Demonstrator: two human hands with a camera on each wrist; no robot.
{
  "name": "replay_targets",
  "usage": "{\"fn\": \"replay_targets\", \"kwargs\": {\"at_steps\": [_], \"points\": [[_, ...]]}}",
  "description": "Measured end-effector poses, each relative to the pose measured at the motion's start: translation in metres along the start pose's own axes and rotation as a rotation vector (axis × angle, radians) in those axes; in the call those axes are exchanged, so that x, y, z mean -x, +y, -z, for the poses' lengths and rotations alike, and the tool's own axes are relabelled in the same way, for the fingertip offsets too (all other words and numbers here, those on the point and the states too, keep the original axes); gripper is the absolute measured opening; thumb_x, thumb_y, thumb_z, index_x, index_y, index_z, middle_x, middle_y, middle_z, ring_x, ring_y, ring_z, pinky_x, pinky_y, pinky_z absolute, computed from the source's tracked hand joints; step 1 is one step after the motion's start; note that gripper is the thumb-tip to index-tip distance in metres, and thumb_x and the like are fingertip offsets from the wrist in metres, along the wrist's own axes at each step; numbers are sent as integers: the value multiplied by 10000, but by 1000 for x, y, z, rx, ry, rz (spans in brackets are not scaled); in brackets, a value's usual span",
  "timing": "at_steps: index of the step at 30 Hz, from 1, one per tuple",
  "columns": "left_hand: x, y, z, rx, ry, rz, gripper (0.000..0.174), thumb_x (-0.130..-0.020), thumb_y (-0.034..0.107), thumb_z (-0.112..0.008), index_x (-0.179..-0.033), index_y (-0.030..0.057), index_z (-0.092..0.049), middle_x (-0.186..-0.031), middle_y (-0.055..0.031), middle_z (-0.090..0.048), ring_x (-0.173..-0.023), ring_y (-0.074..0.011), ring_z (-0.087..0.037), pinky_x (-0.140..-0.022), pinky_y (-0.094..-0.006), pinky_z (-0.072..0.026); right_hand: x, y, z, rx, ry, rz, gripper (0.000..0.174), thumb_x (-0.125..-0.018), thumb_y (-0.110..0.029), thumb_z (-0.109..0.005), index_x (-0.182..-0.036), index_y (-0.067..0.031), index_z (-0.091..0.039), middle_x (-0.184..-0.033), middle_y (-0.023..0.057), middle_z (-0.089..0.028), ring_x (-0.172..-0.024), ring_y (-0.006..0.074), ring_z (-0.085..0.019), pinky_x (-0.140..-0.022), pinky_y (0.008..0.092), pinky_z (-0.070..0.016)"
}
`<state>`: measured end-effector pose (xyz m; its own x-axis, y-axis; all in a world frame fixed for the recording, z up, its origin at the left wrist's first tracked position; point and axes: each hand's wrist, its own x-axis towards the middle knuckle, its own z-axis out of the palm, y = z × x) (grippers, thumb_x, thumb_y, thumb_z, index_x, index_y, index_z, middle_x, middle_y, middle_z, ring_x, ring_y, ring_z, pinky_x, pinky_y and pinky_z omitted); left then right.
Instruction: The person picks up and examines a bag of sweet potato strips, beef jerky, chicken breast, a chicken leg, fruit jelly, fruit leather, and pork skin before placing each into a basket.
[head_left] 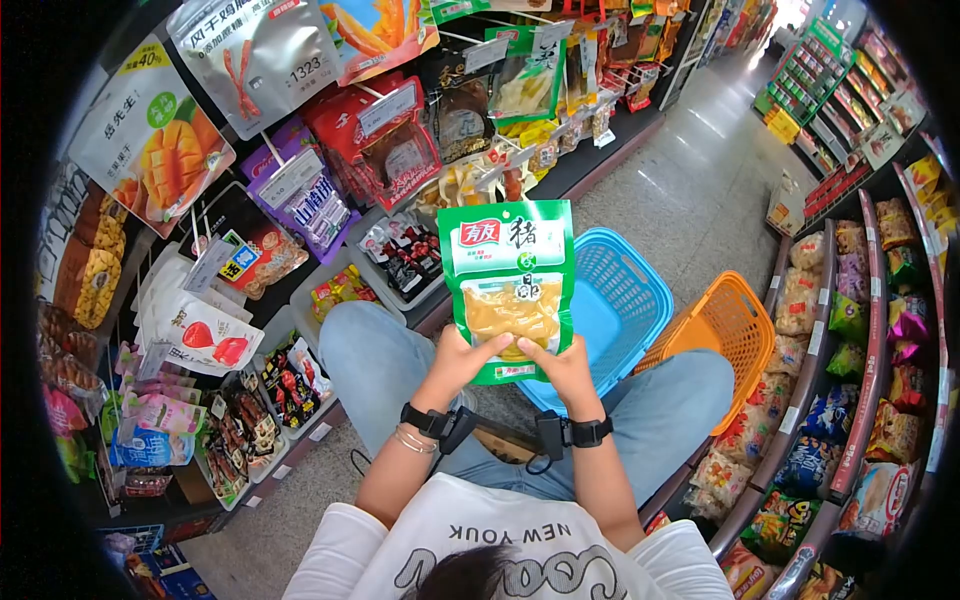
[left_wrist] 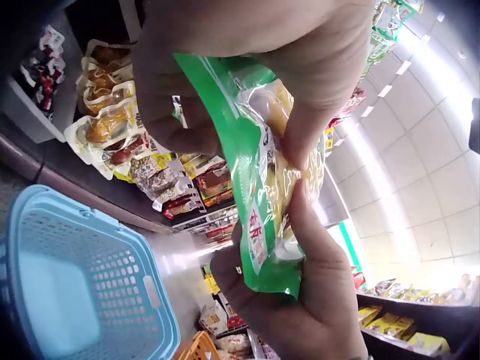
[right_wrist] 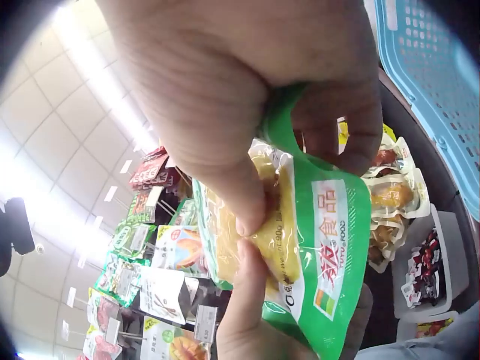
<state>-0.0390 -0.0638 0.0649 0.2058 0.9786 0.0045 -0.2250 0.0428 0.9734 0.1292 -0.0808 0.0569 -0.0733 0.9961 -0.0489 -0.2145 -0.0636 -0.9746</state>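
A green snack bag (head_left: 508, 262) with a clear window over yellowish food is held upright in front of the person. The left hand (head_left: 462, 362) grips its lower left side, thumb across the window. On the lower right side the right hand (head_left: 560, 372) holds it the same way, and the two thumbtips nearly meet. Both wrist views show the thumbs pressing the front of the bag (left_wrist: 251, 202), with fingers curled behind it. In the right wrist view the bag's green edge (right_wrist: 341, 255) carries printed lettering.
Beyond the bag stand a blue basket (head_left: 625, 290) and an orange basket (head_left: 725, 320) on the floor. Hanging snack bags (head_left: 385, 150) and trays of small packets (head_left: 400, 250) line the left shelf. Packed snack shelves (head_left: 840, 330) run along the right. The person's knees (head_left: 365, 365) flank the hands.
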Motion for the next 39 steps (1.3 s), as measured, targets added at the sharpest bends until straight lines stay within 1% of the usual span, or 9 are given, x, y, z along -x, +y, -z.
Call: {"fn": "replay_targets", "kwargs": {"at_steps": [4, 7, 13, 17, 23, 26, 31, 34, 39], "points": [[-1, -3, 3, -36, -17, 31, 351, -801, 37, -662, -1130, -27, -556, -1065, -81, -626, -928, -127, -592, -803, -275, -480, 1, -2, -2, -33, 14, -11, 274, -793, -80, -694, -1032, 26, -613, -962, 78, -656, -837, 110, -607, -741, 252, -490], [-1, -4, 5, -38, -27, 56, 372, -798, 33, -663, -1145, -24, -543, -1080, -82, -619, -942, -131, -588, -815, -277, -477, 0, 5, 4, -96, 68, -103, 263, -806, -91, -687, -1028, 31, -617, -952, 71, -658, -816, 103, -601, -712, 249, -492], [1, -3, 6, -73, -27, 29, 300, -800, 39, -666, -1083, -24, -591, -1019, -81, -646, -886, -117, -603, -771, -264, -487, 0, 5, 3, -103, 38, -75, 238, -817, -106, -678, -1002, 33, -622, -933, 70, -660, -804, 100, -602, -702, 246, -492], [2, 2, 3, -58, -16, -20, 269, -800, 38, -670, -1054, -27, -610, -995, -76, -655, -861, -109, -608, -751, -252, -490, 1, 2, 4, -60, 26, -15, 244, -824, -104, -671, -1022, 27, -614, -955, 76, -655, -828, 109, -602, -734, 252, -490], [3, 2, 8, -21, -45, 61, 292, -811, 70, -672, -1078, -28, -602, -1020, -78, -646, -883, -108, -600, -764, -248, -482, 0, 2, 2, -91, 56, 18, 208, -829, -91, -663, -989, 36, -627, -923, 69, -662, -804, 100, -599, -707, 249, -491], [2, 2, 10, 39, 10, 111, 288, -832, 109, -659, -1081, -24, -603, -1025, -81, -644, -889, -110, -597, -769, -250, -476, 1, 2, 1, -101, 68, 15, 206, -829, -91, -662, -986, 37, -628, -923, 68, -661, -805, 101, -599, -707, 250, -491], [4, -1, 8, -16, 50, 49, 281, -849, 140, -646, -1068, -32, -604, -1008, -71, -651, -881, -104, -594, -769, -257, -474, 0, 3, 4, -27, 26, -4, 240, -825, -90, -666, -1021, 38, -611, -958, 70, -650, -824, 111, -593, -739, 256, -483], [4, 1, 11, -72, 65, -4, 267, -850, 142, -644, -1052, -30, -611, -991, -69, -658, -871, -101, -595, -763, -260, -477, 0, 0, 1, 62, 60, 1, 211, -819, -91, -668, -978, 42, -630, -901, 58, -663, -779, 95, -592, -693, 241, -483], [3, 2, 16, -160, 81, -50, 263, -844, 154, -651, -1040, -19, -620, -969, -76, -669, -850, -108, -607, -743, -270, -484, -2, -3, -2, 91, 37, -7, 217, -812, -104, -677, -969, 38, -632, -889, 51, -659, -773, 93, -588, -685, 245, -480]]}}
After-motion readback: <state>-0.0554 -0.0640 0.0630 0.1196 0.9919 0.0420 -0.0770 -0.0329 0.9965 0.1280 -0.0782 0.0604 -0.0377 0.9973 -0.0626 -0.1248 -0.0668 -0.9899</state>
